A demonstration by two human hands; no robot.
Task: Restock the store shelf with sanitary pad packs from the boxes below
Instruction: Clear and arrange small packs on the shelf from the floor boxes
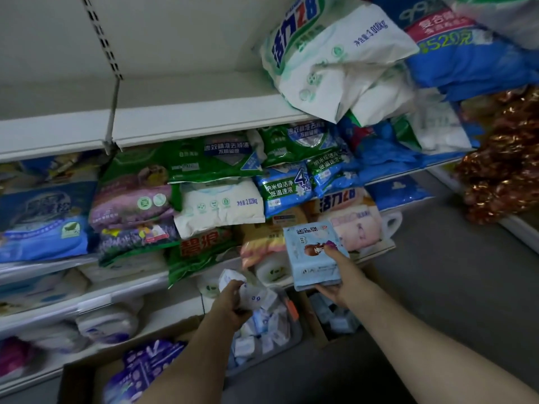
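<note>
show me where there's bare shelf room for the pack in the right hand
The top shelf is bare from the bracket to the white detergent bag. The shelf below is crammed with bags. The right hand holds the light blue pack.

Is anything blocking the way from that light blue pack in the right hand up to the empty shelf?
Nothing visible blocks it. The right hand grips the light blue pad pack in open air; the bare shelf lies up-left, detergent bags only at its right end.
</note>
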